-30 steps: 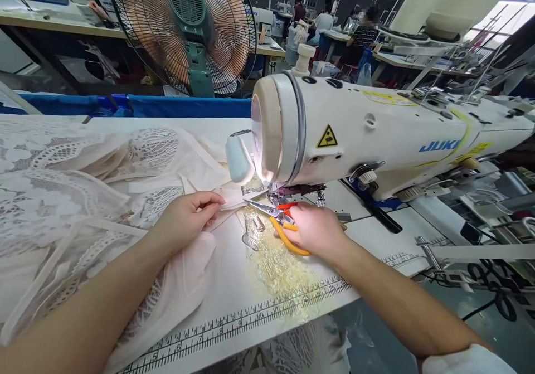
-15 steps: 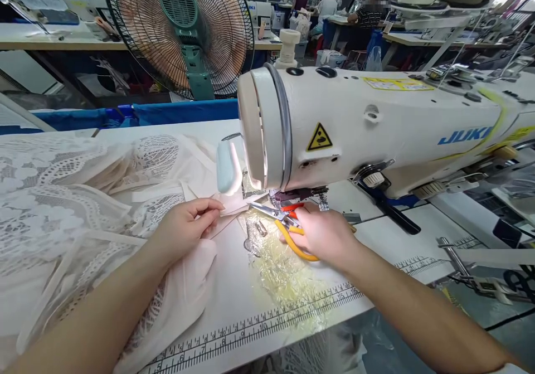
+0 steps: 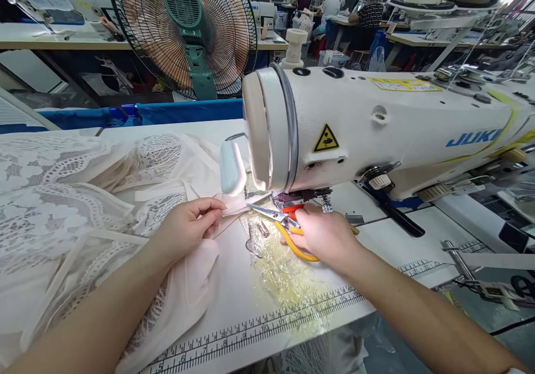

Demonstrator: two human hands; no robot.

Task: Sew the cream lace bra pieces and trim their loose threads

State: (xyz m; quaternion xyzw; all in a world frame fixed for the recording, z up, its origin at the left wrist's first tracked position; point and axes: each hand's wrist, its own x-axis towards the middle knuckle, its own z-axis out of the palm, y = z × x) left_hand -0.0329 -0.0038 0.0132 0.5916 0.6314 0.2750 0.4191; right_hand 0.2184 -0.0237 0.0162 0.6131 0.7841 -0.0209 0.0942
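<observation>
**A:** Where does the cream fabric edge (image 3: 234, 204) lie?

**B:** On the worktop (image 3: 234, 301), at 9 o'clock of the needle area under the sewing machine (image 3: 376, 129) head. The left hand (image 3: 186, 226), forearm resting across the lace garment (image 3: 62, 195), pinches it between thumb and forefinger, apparently to keep it flat and taut.

**A:** And the right hand (image 3: 324, 234)?

**B:** At 3 o'clock of the left, palm down, wrist low. Its fingers are curled shut round the yellow handles of the thread snips (image 3: 278, 218). The blades point to 9 o'clock, tips near the pinched edge, probably so the cut falls close to the seam.
</observation>
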